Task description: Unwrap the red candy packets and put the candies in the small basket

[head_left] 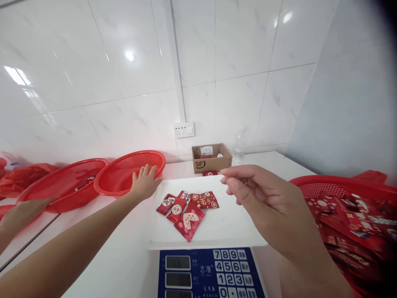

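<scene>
My left hand [145,182] is open, its fingers spread upward between the rim of a red perforated basket [107,188] and the left edge of a white scale tray [229,231]. Over the right part of the tray is my right hand [263,203], fingers curled and thumb drawn close to the index finger; I see nothing held in it. Several small red printed packets [190,221] lie overlapping on the left half of the tray. Below it, the blue panel [204,273] of the scale carries displays and number keys.
Another red basket [71,167] stands at left, beside another person's arm [21,215] and red plastic bags [27,178]. At right, a red basket [328,182] holds many red packets. Behind the scale are a cardboard box [212,163], a clear bottle [238,149] and a tiled wall.
</scene>
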### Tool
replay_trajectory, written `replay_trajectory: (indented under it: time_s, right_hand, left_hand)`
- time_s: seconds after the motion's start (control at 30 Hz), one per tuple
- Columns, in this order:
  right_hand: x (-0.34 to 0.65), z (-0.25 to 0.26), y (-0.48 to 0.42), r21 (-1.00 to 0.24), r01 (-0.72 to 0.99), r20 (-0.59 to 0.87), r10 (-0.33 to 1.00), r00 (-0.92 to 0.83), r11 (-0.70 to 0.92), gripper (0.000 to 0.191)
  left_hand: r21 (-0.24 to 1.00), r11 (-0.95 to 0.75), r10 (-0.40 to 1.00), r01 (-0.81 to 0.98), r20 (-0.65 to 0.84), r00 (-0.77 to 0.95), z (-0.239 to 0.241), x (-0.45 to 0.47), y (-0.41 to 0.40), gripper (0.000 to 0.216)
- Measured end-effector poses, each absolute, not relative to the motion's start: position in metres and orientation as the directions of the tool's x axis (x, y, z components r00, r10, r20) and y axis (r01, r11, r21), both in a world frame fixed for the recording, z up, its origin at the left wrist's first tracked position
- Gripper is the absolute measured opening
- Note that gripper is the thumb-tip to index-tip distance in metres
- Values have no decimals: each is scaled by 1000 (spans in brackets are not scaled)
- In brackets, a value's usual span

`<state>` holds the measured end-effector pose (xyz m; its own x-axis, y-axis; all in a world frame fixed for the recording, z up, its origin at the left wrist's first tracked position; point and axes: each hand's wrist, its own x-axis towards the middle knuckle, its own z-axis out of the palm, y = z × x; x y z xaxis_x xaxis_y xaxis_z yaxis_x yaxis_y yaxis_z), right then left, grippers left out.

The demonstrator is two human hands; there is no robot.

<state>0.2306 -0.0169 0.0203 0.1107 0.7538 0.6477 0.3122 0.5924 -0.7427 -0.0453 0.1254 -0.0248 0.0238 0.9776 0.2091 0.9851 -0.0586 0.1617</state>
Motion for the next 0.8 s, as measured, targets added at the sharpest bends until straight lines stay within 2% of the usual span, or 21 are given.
replay_trajectory:
  time_s: [0.07, 0.17, 0.27, 0.63, 0.8]
  right_hand:
    - [230, 20, -16, -739, 315, 652, 750, 111, 596, 12]
    - [229, 20, -16, -736, 322, 654, 748, 110, 596, 12]
    - [228, 20, -15, -729, 333, 658, 746, 100, 598, 12]
    - [226, 18, -15, -726, 365, 650, 755, 87, 583, 12]
    - [227, 18, -14, -714, 366, 663, 744, 79, 597, 13]
  left_hand:
    - [188, 13, 993, 982, 114, -35, -26, -59, 128, 36]
    - [236, 21, 1000, 971, -27, -15, -32, -68, 127, 32]
    - [276, -12, 997, 961, -74, 34, -38, -66, 126, 32]
    - [292, -102, 995, 951, 30, 98, -27, -79, 125, 32]
    - [272, -221, 969, 937, 169, 180, -24, -68, 114, 33]
